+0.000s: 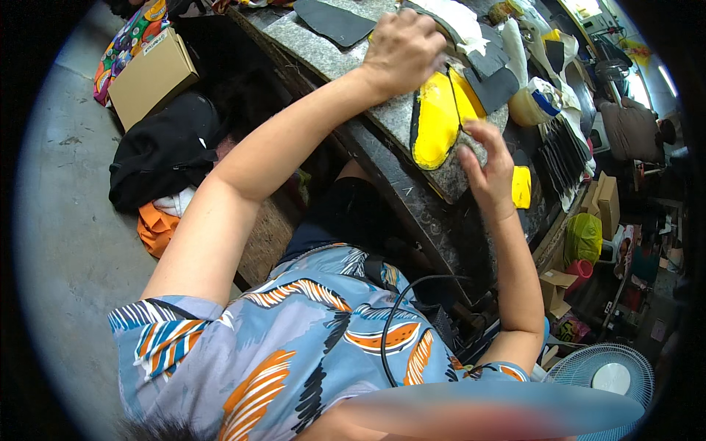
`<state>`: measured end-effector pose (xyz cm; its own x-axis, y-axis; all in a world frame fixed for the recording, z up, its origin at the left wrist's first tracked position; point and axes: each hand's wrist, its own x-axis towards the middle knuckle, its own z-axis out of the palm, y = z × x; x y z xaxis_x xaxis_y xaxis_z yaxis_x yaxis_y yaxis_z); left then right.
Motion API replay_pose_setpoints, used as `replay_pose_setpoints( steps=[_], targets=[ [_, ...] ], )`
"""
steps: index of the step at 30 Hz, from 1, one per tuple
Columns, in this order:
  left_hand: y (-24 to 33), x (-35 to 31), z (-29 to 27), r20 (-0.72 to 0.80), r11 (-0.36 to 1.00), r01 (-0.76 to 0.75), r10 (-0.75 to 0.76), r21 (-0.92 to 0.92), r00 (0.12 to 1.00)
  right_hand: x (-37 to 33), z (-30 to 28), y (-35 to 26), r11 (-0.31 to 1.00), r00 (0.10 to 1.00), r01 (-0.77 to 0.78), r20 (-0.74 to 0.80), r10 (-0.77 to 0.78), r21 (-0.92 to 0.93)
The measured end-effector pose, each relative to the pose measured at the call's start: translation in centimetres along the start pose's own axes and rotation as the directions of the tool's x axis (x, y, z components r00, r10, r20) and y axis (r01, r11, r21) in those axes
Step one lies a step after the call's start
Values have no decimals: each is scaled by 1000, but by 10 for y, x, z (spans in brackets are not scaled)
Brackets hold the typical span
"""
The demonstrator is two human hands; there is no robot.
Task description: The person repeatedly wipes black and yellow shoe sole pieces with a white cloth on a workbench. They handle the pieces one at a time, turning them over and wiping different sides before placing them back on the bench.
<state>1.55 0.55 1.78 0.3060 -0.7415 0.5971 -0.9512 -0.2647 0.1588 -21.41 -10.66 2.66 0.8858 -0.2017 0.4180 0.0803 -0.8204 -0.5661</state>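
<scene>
Patterned blue shirt (294, 331) fills the bottom, with a black cable (384, 331) looping over it. If that snags on an arm or the table (412, 195), I'd expect a sudden tug at a bad moment, though I can't see where it ends.

The yellow sole-shaped piece (435, 125) lies flat on the speckled grey slab (393, 117), between the hands, its rounded end close to the slab's near edge. My worry: it's thin, so pressing only at the far end could let the near end swing or slide. There's another yellow piece (471, 99) right beside it, with a dark line between them, so grabbing both by mistake looks easy. Dark grey sheets (494, 90) crowd in too, and a careless elbow or sleeve-less forearm could catch the tub (535, 103) just past them.

Pose-wise, the left hand (406, 53) reaches way out, arm nearly straight, back of the hand up, fingers curled down by the far end of the yellow piece. Can't tell if it's gripping anything, since the knuckles hide the tips. The right hand (489, 165) comes up off a bent elbow, thumb and index finger loosely apart by the near end; can't tell if a fingertip touches that dark line.
</scene>
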Motion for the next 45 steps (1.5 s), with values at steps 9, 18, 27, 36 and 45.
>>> replay_pose_setpoints(
  steps=[9,18,27,36,45],
  targets=[
    [50,-80,-24,317,958,-241,280,-157,906,33,-6,50,805,984,85,176,25,-587],
    [58,-89,-30,171,949,-257,288,-181,942,37,-20,54,647,987,114,158,10,-754],
    [65,-90,-36,136,919,-347,374,-187,917,36,-31,50,679,950,308,175,-260,-667],
    [28,-16,-20,-327,962,-250,203,-109,923,64,-16,46,772,971,163,-39,-236,-614],
    [-67,94,58,-55,894,367,-393,-258,918,106,44,87,798,998,-33,20,57,-602]
  ],
)
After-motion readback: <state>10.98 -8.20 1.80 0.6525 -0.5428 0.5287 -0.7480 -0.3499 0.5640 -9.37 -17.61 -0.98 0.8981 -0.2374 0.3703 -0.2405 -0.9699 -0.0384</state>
